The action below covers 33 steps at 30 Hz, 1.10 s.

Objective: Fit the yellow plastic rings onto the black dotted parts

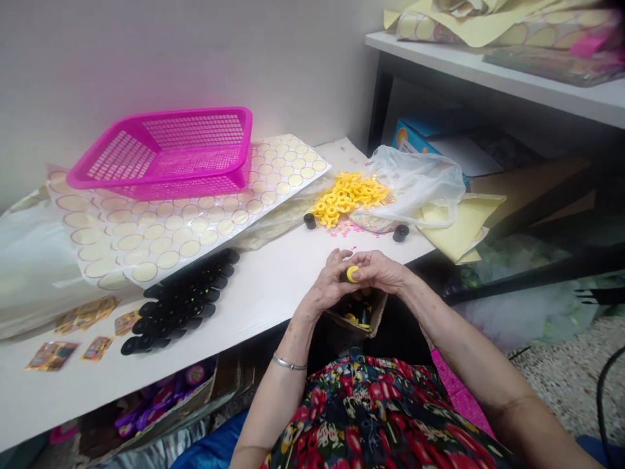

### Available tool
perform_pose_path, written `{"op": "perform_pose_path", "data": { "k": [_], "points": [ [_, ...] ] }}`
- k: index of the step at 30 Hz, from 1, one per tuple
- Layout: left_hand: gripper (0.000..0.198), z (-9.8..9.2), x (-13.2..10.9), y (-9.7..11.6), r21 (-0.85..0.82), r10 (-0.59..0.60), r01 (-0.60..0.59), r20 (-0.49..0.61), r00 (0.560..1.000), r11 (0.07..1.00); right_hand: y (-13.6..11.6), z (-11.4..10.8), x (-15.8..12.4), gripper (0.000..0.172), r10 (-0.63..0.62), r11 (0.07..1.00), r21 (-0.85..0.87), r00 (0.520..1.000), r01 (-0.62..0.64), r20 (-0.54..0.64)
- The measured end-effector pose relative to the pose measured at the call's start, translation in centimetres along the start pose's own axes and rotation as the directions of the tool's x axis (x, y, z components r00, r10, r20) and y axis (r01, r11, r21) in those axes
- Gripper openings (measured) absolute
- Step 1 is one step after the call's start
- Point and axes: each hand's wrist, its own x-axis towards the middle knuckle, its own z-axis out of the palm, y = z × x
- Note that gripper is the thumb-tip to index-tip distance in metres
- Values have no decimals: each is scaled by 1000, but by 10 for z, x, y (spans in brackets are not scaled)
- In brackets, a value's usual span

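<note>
Just past the table's front edge, my left hand (328, 281) closes round a small black cylinder with a yellow round top (352, 273). My right hand (383, 270) meets it from the other side, its thumb and fingers pressed on the yellow top. Below both hands, at my lap, is an open cardboard box (377, 314) holding black and yellow pieces; my hands hide part of it. A pile of yellow ring-shaped pieces (350, 197) lies on the table beyond my hands. Two loose black cylinders, one on the left (309, 221) and one on the right (401, 233), stand near that pile.
On the left are rows of black pieces (178, 303) and several printed cards (51, 356). A pink basket (161, 179) sits on sticker sheets (195, 228) at the back. A clear plastic bag (420, 185) and yellow paper (461, 225) lie right, below a white shelf (488, 71).
</note>
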Motion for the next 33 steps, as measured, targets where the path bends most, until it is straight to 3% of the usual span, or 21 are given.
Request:
{"op": "perform_pose_path", "data": {
  "k": [7,13,19,24,31,33],
  "points": [
    [43,-1,9,-11,196,97,-102,35,995,975,8,-2,12,33,-42,998,-60,994,36,-104],
    [39,-4,12,-16,180,118,-115,-5,993,977,16,9,19,31,-99,995,3,951,104,-293],
    [35,0,10,-20,169,113,-106,-35,993,980,3,3,15,35,21,992,-120,991,-37,-132],
    [24,2,8,-22,212,207,-191,-56,977,958,-10,9,19,32,143,954,-255,987,-158,-77],
    [18,2,7,-24,219,273,-245,-107,956,944,-2,25,28,16,17,948,-303,968,-94,-249],
    [21,1,6,-24,210,270,-244,-106,957,947,2,23,25,19,-14,960,-275,976,-48,-218]
  ]
}}
